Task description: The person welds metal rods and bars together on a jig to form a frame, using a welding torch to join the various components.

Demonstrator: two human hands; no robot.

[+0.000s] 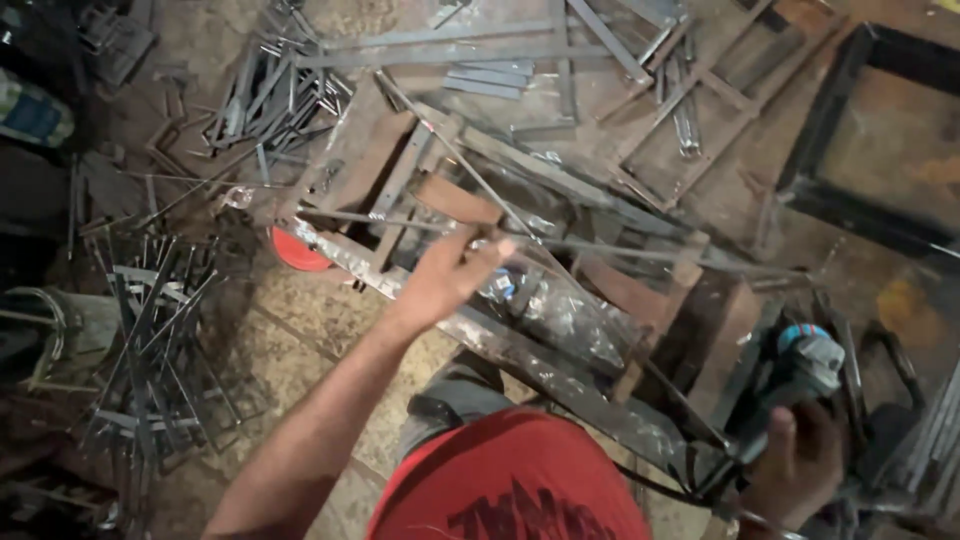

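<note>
Head view, workshop floor, items listed left to right.

Bent rod pieces: loose heap on the tiled floor, ends sticking up. Risk: a foot or knee shifted that way catches on them.

Red disc: partly hidden under the frame's left end; what it is cannot be told.

Left hand: arm stretched forward, grip clamped on a thin steel rod that runs off to the right across the frame. Risk: the rod is long and springy-looking; if it slips from the fingers it could whip or drag across the scrap.

Welded steel frame: lies slantwise on the floor in front of the person, flat bars and rusty plates stacked on it. Risk: edges look sharp and both hands are bare.

Right hand: grip closed around the body of an angle grinder, held low at the frame's right end, cable trailing beneath. Risk: one-handed hold gives poor control; cable may snag on the scrap.
</note>
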